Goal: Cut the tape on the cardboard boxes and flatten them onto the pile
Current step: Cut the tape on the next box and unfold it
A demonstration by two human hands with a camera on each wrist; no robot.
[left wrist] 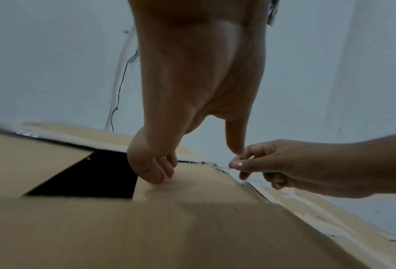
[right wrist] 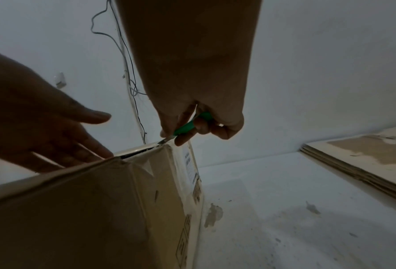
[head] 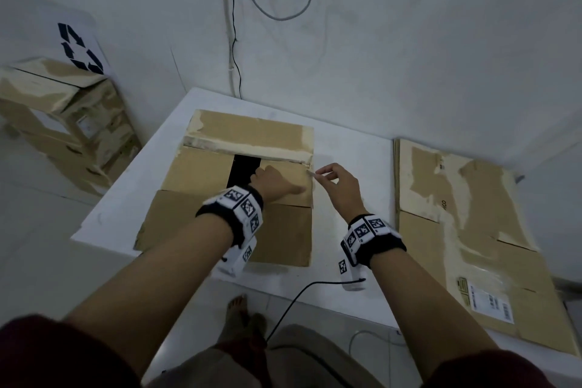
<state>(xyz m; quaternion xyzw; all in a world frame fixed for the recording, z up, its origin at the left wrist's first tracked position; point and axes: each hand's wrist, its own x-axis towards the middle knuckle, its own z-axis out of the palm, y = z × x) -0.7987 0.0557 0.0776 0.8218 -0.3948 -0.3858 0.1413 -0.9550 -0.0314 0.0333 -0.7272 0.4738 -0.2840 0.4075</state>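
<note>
The box point(head: 220, 173) is matt brown cardboard with pale patches where the top paper layer is torn off, leaving a rough, fibrous face. A glossy strip of tape point(head: 245, 149) runs along its seam. The cutter point(right wrist: 187, 126) has a smooth green plastic handle and a thin metal blade. The pile point(head: 466, 230) is the same matt cardboard, peeled in places, with a white paper label point(head: 491, 301). The table point(head: 346, 161) is white, matt and scuffed.

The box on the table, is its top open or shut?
Partly open: the cardboard box shows a dark gap between its flaps.
</note>
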